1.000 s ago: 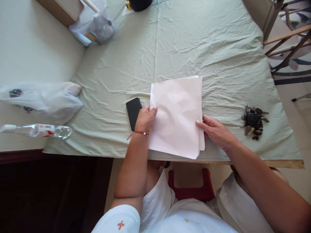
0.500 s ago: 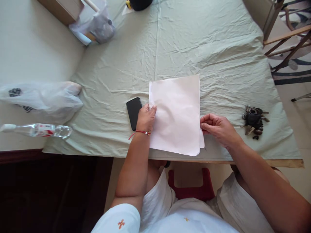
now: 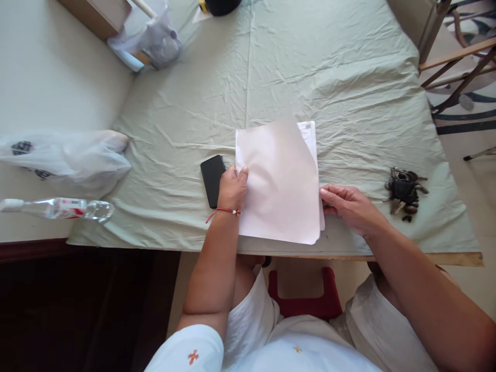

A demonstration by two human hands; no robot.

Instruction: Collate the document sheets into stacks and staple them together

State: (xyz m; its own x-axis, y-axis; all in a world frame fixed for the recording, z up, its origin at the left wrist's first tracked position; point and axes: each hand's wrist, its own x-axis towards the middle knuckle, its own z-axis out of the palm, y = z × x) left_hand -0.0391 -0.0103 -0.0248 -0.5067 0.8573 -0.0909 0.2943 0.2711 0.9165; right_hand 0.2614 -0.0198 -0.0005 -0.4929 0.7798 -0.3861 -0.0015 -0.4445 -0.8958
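A stack of paper sheets [image 3: 277, 186] lies near the table's front edge, its top sheet blank on the visible side. That sheet's far right corner is lifted, and a printed sheet [image 3: 308, 135] shows beneath it. My left hand [image 3: 233, 188] is closed on the stack's left edge, thumb on top and fingers out of sight. Fingers of my right hand [image 3: 343, 204] pinch at the right edge of the sheets; how many are between them I cannot tell. A black phone [image 3: 213, 181] lies just left of my left hand.
A bunch of keys [image 3: 405, 191] lies right of the papers. To the left are a plastic bottle [image 3: 70, 207] and a white plastic bag [image 3: 77, 160]. Another filled bag [image 3: 160, 44] stands at the back left. A wrinkled green cloth [image 3: 360, 103] covers the table.
The top sheet's far right corner has risen and bent to the left, exposing print below. My right hand has shifted slightly at the edge; my left hand has stayed in place.
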